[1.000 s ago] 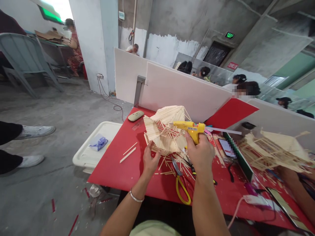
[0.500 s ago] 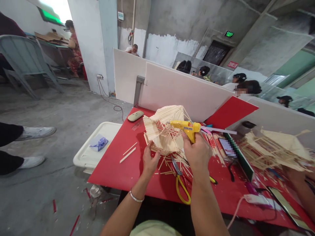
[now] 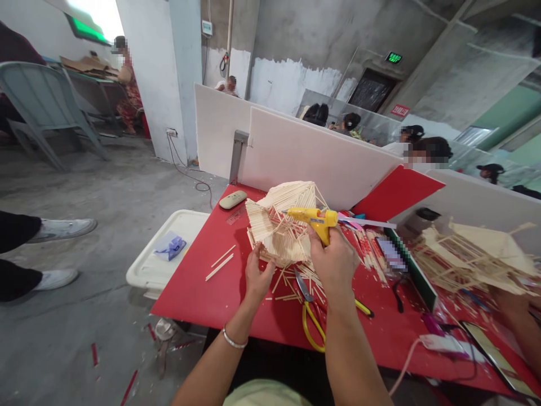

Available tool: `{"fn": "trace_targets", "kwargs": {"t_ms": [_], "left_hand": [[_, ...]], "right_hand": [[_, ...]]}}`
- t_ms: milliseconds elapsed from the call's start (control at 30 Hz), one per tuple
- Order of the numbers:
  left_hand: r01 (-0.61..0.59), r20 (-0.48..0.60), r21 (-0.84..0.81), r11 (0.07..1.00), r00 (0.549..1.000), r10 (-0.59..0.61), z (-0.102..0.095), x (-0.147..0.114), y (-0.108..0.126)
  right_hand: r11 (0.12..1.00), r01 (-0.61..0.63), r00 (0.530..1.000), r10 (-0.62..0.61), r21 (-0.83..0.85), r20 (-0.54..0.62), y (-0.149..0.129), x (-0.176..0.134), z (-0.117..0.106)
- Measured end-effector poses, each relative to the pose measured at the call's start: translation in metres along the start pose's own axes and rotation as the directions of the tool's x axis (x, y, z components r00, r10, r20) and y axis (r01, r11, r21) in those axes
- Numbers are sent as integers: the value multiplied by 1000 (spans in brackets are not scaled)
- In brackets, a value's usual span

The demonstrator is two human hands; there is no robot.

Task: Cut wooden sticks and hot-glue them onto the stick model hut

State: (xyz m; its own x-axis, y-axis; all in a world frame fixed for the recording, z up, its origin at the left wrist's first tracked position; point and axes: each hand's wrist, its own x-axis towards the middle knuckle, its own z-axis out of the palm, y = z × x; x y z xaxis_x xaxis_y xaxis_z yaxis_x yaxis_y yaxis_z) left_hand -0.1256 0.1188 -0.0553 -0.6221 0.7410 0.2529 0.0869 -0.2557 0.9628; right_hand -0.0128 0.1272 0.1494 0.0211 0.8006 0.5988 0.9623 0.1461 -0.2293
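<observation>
My right hand (image 3: 336,259) is wrapped round the grip of a yellow hot glue gun (image 3: 313,216), with a pale glue stick (image 3: 367,223) jutting from its back. The nozzle points left, over a model built of thin wooden sticks (image 3: 260,219) on the red table. At the model's near left edge, my left hand (image 3: 258,276) grips its rim between thumb and fingers. Scissors with yellow handles (image 3: 311,327) lie just below, among loose sticks (image 3: 283,290). The gun hides part of the model's middle.
A glasses case (image 3: 233,199) rests at the table's back left, by a white partition (image 3: 313,158). Two loose sticks (image 3: 220,267) lie left. Right are a phone (image 3: 391,252), a green-edged divider (image 3: 416,276) and another stick model (image 3: 477,256) near someone's hand. A white bin (image 3: 146,270) stands left.
My right hand and the glue gun have shifted slightly left and a little down over the model. My left hand stays in place on the model's edge.
</observation>
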Motion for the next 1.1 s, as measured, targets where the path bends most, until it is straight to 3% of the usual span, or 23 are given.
{"fn": "trace_targets", "kwargs": {"t_ms": [1100], "left_hand": [[-21,-8,-1,1000,1000,21,-1,0,1]], "right_hand": [[999,33,999,-33,-31,-2,0,-1,2]]}}
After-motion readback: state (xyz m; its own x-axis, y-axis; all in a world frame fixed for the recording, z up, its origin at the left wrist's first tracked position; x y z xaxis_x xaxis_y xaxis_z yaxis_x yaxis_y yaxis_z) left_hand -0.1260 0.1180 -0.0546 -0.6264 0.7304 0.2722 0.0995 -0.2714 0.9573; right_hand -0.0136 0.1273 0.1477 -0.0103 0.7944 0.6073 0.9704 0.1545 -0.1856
